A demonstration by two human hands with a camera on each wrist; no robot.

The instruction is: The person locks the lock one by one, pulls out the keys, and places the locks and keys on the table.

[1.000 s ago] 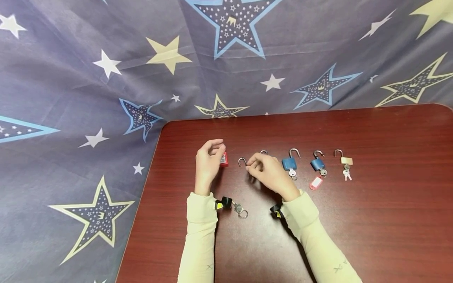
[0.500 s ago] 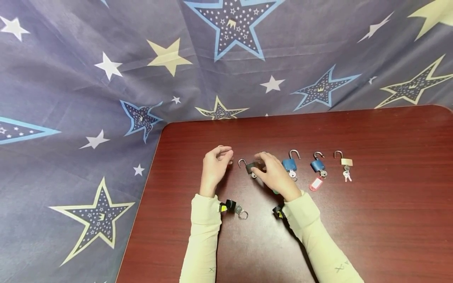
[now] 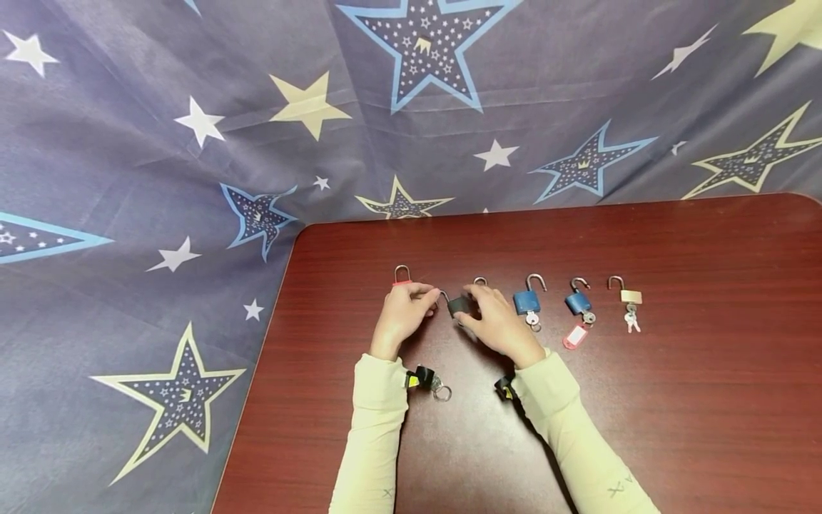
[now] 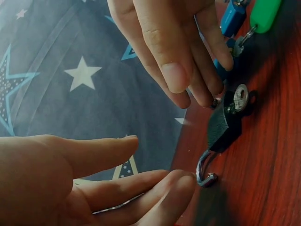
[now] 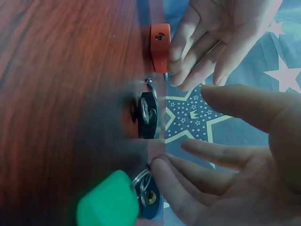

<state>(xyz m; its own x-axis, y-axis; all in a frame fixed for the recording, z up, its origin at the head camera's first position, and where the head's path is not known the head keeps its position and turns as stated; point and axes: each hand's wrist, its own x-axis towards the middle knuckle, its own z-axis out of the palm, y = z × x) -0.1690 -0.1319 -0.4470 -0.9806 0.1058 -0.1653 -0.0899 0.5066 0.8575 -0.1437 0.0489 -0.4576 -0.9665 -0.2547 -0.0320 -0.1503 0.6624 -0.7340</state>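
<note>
A black padlock (image 3: 458, 307) with its shackle swung open lies on the table between the two hands, a key (image 4: 241, 97) in its bottom. My left hand (image 3: 404, 318) comes from the left, fingertips right at the open shackle (image 4: 203, 172), thumb held apart from the fingers. On the other side, my right hand (image 3: 497, 325) is spread around the padlock's body, with a gap between thumb and fingers in the right wrist view. Partly hidden behind the left hand is a red padlock (image 5: 160, 47), its shackle closed.
Right of the hands lie two blue padlocks (image 3: 526, 301) with keys and a brass padlock (image 3: 631, 296), all unlocked. Another blue padlock (image 5: 150, 209) with a green key tag (image 5: 108, 202) is mostly hidden by the right hand. A key ring (image 3: 442, 392) lies near the left wrist.
My left hand has moved right and toward me, from the red padlock to the black padlock's shackle. The right hand has shifted slightly right, uncovering the black padlock's body.
</note>
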